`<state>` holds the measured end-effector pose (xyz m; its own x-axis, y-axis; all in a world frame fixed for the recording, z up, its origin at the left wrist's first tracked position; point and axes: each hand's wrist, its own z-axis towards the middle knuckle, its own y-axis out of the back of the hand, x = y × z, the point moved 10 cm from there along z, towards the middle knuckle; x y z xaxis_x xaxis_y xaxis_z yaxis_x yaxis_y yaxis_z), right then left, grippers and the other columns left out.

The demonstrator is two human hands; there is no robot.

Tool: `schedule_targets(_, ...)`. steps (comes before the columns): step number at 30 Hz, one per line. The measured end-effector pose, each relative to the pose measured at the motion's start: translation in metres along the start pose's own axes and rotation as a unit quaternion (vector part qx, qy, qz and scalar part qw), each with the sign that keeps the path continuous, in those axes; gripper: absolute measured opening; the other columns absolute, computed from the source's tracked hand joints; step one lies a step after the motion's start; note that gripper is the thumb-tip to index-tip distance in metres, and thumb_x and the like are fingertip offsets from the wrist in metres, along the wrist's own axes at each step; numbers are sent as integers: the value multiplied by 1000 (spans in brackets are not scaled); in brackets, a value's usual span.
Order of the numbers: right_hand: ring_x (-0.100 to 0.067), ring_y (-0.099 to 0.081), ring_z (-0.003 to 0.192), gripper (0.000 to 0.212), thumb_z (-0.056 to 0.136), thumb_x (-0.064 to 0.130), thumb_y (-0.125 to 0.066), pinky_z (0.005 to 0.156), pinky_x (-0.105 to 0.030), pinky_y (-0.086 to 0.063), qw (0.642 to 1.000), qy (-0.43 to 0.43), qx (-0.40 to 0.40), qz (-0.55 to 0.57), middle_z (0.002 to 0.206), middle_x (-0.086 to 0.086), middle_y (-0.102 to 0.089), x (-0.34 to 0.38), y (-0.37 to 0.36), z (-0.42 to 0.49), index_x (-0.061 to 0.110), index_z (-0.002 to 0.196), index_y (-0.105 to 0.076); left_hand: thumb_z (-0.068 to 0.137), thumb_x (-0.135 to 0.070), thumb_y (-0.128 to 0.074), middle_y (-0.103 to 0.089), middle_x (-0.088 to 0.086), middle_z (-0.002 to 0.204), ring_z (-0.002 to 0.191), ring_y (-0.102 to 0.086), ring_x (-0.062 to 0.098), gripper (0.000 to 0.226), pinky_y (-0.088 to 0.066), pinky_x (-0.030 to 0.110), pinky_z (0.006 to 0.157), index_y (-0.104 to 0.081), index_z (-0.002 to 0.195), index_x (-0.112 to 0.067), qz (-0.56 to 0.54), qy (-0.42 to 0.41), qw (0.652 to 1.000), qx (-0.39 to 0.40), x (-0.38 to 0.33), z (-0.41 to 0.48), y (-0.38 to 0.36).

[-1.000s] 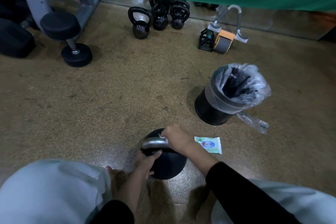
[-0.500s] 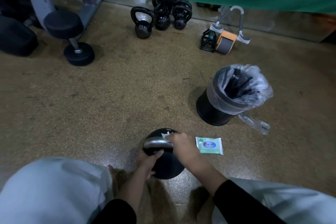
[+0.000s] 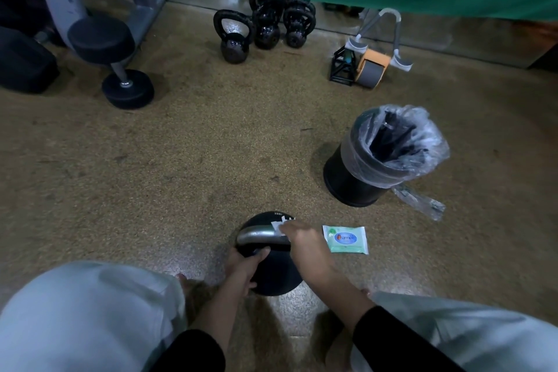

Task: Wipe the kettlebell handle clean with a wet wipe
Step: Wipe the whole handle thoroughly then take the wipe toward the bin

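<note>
A black kettlebell [image 3: 274, 273] with a silver handle [image 3: 256, 235] stands on the floor between my knees. My right hand [image 3: 305, 246] grips the right end of the handle, with a white wet wipe [image 3: 278, 226] pinched under its fingers against the metal. My left hand [image 3: 241, 269] holds the near left side of the kettlebell's body, thumb up by the handle's base. A green pack of wet wipes [image 3: 345, 239] lies flat on the floor just right of the kettlebell.
A black bin with a clear plastic liner [image 3: 377, 157] stands to the right, beyond the pack. Several small black kettlebells [image 3: 262, 27] sit by the green curtain at the back. A dumbbell [image 3: 117, 69] and machine frame are at the left; an ab roller [image 3: 370, 68] at the back right.
My right hand with the wipe has slid rightwards along the handle, baring more of the silver metal. My left hand has stayed on the kettlebell's body.
</note>
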<state>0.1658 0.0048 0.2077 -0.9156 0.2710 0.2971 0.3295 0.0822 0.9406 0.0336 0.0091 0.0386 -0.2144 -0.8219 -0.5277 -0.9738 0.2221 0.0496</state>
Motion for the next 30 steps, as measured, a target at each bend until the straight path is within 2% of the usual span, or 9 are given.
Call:
schedule_targets(3, -20, -68, 97, 35, 72, -2, -58, 73, -29, -57, 999, 36, -9, 14, 109, -1, -68, 8, -7, -8, 17, 101, -68, 76, -20, -81, -57, 11, 131, 120, -52, 36, 61, -50, 50, 79, -48, 128, -16, 7, -1, 1000, -4, 0, 0, 1)
schedule_targets(7, -10, -71, 89, 46, 47, 0, -84, 61, -16, -55, 997, 55, -41, 32, 99, 4, -74, 9, 4, -24, 21, 87, -74, 78, -23, -80, -57, 11, 128, 119, -52, 35, 61, -50, 45, 75, -48, 129, -15, 22, -3, 1000, -1, -2, -4, 0)
schedule_targets(10, -12, -71, 76, 32, 55, 6, -77, 57, -16, -54, 996, 51, -61, 38, 89, 5, -72, 6, 9, -16, 21, 83, -73, 77, -25, -80, -56, 9, 122, 119, -52, 34, 59, -52, 46, 79, -48, 126, -17, 29, 5, 1000, -1, -1, -5, 1)
schedule_targets(14, -12, -66, 77, 19, 66, 13, -61, 58, -18, -53, 994, 91, -66, 14, 84, 6, -67, 23, 0, -16, 19, 81, -71, 79, -20, -79, -57, 8, 116, 109, -53, 30, 46, -50, 50, 84, -49, 115, -20, 6, 4, 1000, 12, 1, -2, -2)
schedule_targets(18, -13, -63, 76, 27, 58, 3, -79, 53, -20, -51, 991, 100, -82, 22, 83, 5, -64, 16, -5, -25, 18, 80, -73, 82, -18, -75, -59, 11, 117, 113, -54, 34, 44, -53, 50, 82, -50, 119, -17, 26, 0, 1000, -4, 0, -2, 0)
schedule_targets(20, -14, -63, 73, 28, 58, 1, -80, 53, -21, -51, 990, 98, -102, 24, 83, 3, -64, 14, -2, -24, 17, 80, -72, 81, -21, -76, -59, 9, 114, 114, -55, 35, 47, -54, 48, 80, -50, 121, -17, 34, -1, 999, -5, -1, -2, 1)
schedule_targets(23, -13, -61, 71, 16, 69, 7, -65, 51, -19, -47, 987, 111, -117, 9, 81, 4, -63, 25, 2, -20, 18, 79, -72, 81, -20, -77, -59, 10, 116, 115, -54, 35, 51, -52, 49, 79, -49, 123, -16, 11, 5, 1000, 4, 2, 1, 0)
schedule_targets(26, -12, -60, 68, 26, 72, 14, -44, 51, -18, -47, 984, 136, -112, -25, 75, 5, -62, 27, -9, -25, 18, 71, -70, 81, -19, -77, -61, 13, 120, 110, -57, 36, 50, -53, 44, 71, -49, 123, -16, 20, 6, 1000, 2, 3, -1, 0)
schedule_targets(30, -13, -59, 67, 24, 72, 11, -44, 49, -22, -47, 984, 137, -110, -31, 76, 3, -61, 12, -10, -26, 15, 68, -68, 79, -25, -78, -61, 12, 113, 107, -58, 35, 50, -55, 42, 69, -49, 119, -17, 52, -1, 999, -14, -3, -4, 2)
